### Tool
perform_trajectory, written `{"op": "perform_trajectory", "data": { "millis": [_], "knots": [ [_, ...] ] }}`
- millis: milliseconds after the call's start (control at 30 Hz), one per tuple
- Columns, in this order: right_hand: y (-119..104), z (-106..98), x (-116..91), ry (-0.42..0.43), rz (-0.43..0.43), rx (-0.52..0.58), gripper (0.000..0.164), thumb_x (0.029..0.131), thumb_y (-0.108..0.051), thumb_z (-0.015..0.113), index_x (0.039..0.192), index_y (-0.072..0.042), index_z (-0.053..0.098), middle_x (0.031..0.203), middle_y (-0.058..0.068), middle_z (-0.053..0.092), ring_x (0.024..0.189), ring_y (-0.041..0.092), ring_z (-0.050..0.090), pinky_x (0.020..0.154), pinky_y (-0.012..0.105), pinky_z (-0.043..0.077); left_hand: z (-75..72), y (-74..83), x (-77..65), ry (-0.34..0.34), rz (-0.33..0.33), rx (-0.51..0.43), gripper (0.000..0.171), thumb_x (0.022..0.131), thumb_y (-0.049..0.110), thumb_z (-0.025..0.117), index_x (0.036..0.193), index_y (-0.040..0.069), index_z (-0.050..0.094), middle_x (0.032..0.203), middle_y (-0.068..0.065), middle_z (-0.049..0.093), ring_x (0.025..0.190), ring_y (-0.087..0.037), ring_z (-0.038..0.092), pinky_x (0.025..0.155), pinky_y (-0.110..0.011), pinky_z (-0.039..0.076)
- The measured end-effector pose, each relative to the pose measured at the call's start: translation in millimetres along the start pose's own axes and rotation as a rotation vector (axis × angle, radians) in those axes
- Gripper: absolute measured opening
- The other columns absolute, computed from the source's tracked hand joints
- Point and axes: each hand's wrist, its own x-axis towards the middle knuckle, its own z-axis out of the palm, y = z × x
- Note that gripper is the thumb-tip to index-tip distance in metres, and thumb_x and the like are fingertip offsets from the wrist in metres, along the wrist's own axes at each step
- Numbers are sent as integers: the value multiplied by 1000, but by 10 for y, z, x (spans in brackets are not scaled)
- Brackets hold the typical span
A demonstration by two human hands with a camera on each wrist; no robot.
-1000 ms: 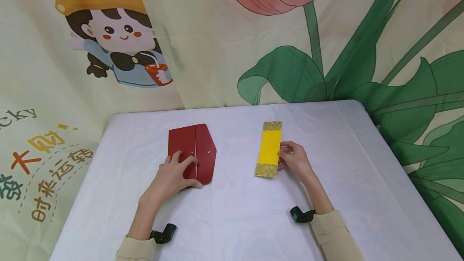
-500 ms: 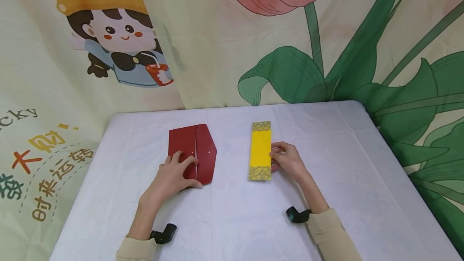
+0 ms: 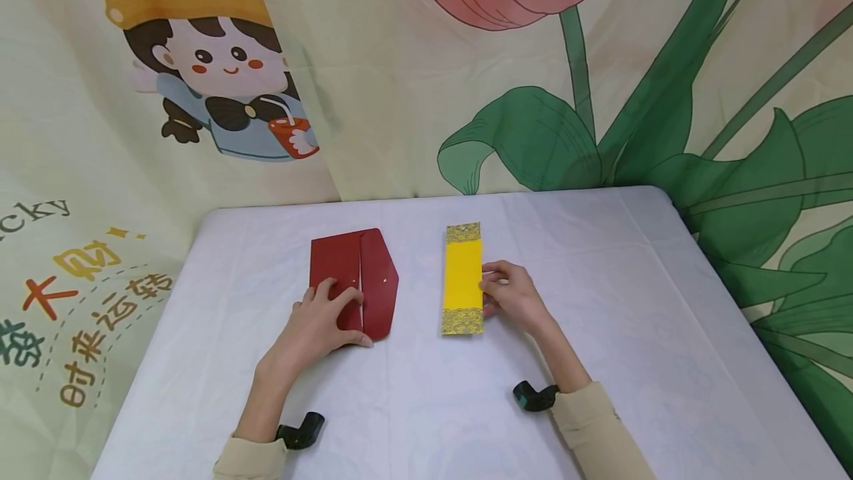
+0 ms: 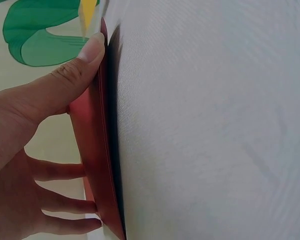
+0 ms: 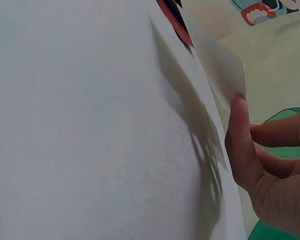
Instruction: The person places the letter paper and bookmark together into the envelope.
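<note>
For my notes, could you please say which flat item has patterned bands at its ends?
The yellow strip pinched by the right hand; the red envelope shows none.

Bench (image 3: 426, 406) has a white cloth (image 4: 205, 125) over it, couple of faint creases, far corners rounded off. Sitting on that, left of the middle, is a red envelope (image 3: 340, 258), flap (image 3: 381, 272) laid out to the right.

Red envelope (image 3: 378, 306): smooth, matt paper
Yellow strip (image 3: 463, 272): smooth paper
Table cover (image 3: 426, 406): finely textured cloth
Backdrop (image 3: 386, 95): matt cloth
</note>
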Motion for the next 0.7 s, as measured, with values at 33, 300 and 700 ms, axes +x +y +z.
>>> {"op": "perform_trajectory", "data": {
  "millis": [33, 300, 700],
  "knots": [
    [-5, 16, 4, -1, -2, -3, 38, 99, -8, 64, 137, -3, 58, 114, 17, 62, 76, 23, 67, 65, 32, 62, 1, -1, -1, 0, -1, 1, 69, 74, 47, 91, 130, 21, 61, 150, -29, 40, 135, -54, 37, 102, -77, 35],
    [-54, 135, 26, -19, -20, 2, 38, 98, -8, 64, 135, -4, 59, 112, 16, 62, 76, 23, 67, 64, 32, 62, -11, 9, -17, 5, -1, -3, 69, 74, 46, 91, 130, 20, 61, 149, -29, 40, 135, -54, 37, 102, -76, 35],
    [-116, 279, 42, -49, -28, -8, 38, 99, -7, 65, 136, -5, 59, 112, 15, 62, 77, 24, 67, 64, 31, 62, 10, 6, 4, 13, 3, 13, 69, 73, 47, 92, 129, 21, 62, 148, -29, 41, 133, -53, 39, 101, -76, 37]
  ]
}}
